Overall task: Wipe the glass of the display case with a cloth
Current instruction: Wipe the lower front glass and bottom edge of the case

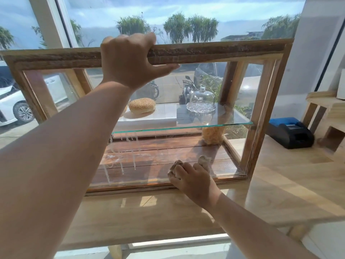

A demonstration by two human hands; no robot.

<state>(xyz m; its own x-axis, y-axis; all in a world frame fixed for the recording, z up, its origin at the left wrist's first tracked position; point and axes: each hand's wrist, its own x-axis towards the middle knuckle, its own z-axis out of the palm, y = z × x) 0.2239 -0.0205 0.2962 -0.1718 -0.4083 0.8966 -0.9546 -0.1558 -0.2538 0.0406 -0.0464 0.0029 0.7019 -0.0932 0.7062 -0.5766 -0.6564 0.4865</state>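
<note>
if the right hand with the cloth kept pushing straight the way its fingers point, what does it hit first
The right hand already presses the cloth against the front glass of the display case, low down. So the glass itself stops it at once; the wooden floor inside lies behind that pane.

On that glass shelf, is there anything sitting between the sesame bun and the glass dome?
No. In the head view, the stretch of glass shelf between the sesame bun and the glass dome is bare.
</note>
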